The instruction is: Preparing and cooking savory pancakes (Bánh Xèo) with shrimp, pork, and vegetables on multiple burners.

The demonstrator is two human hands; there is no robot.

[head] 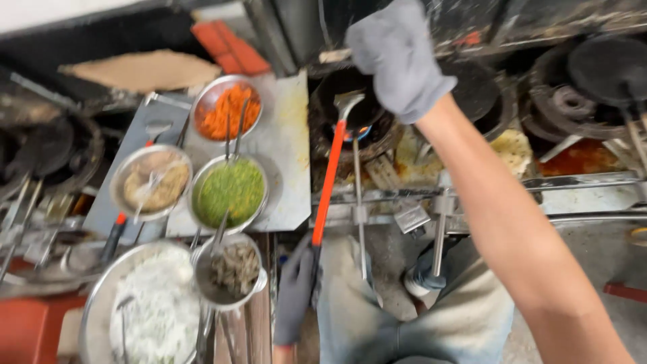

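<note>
Right arm reaching up frame centre, gloved right hand curled (grip unclear) over pan on burner, gloved left hand holding red-handled spatula at lower centre, 5 bowls left.

Left of the burner, steel bowls crowd the counter; the red-handled ladle bars its front.

No packages, labels, signs or screens show in this view. The nearest thing to packaging is a flat, torn piece of plain brown cardboard lying at about ten o'clock, on the dark surface beyond the metal bowls; it bears no visible print or sticker.
</note>
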